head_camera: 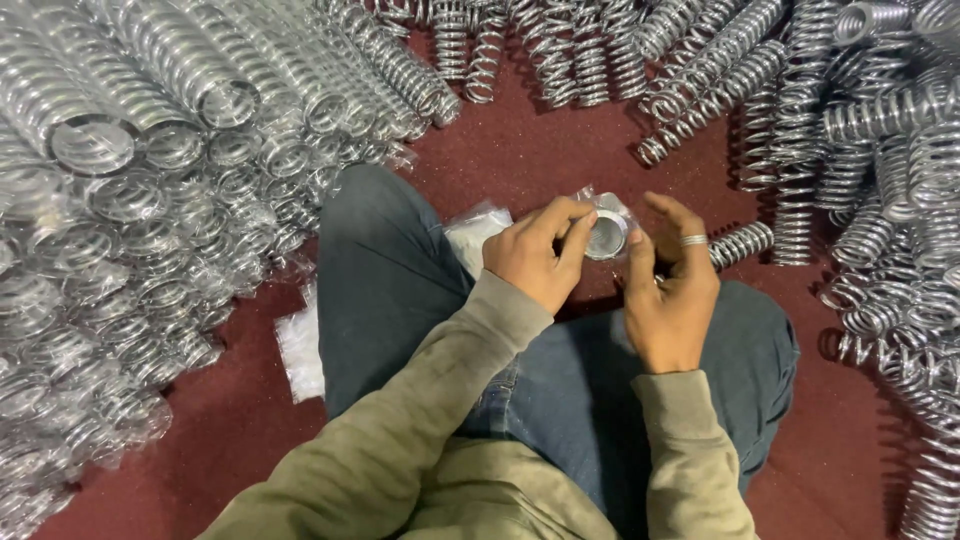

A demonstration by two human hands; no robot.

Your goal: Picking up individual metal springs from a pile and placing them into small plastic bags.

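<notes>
Your left hand [530,260] and right hand [668,290] met over your knees [400,280], and only a narrow gap was between them. On your left a wall of bagged springs [130,200] was stacked high and closed that side. On your right loose bare springs [880,200] lay in a heap, and one short spring [742,243] lay just beside your right fingers. Ahead, the red floor [530,150] was open up to the far row of springs [560,50]. Flat plastic bags [300,345] lay by your left leg.

Shiny metal springs [700,70]; glossy clear plastic bag [600,215]; matt floor [520,150].
</notes>
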